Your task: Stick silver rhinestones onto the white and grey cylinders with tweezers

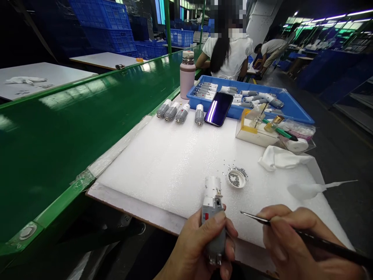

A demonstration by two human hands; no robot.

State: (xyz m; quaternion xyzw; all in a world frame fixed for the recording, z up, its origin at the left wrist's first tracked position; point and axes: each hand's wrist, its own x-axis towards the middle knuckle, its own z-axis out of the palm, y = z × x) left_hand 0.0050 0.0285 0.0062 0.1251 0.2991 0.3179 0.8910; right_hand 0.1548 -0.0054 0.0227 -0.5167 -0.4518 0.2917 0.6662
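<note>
My left hand [201, 241] is wrapped round a grey-and-white cylindrical model part [212, 202], held upright at the table's near edge. A small red patch shows on its grey side, and the white end points up. In my right hand [294, 233] is a pair of dark tweezers [259, 218], pinched between thumb and fingers. Their pale tip points left toward the part, with a gap between them. Just beyond lies a small round white lid [240, 186] with tiny silver pieces [234, 179] in it and scattered around it; they are too small to name exactly.
Several similar parts [182, 113] stand along the back of the white foam sheet [151, 167]. Behind them are a phone [219, 109], a pink flask [187, 77] and a blue tray [294, 112] of parts. An organiser box [256, 134] and white cloth [282, 158] lie right. A green conveyor [87, 112] runs left.
</note>
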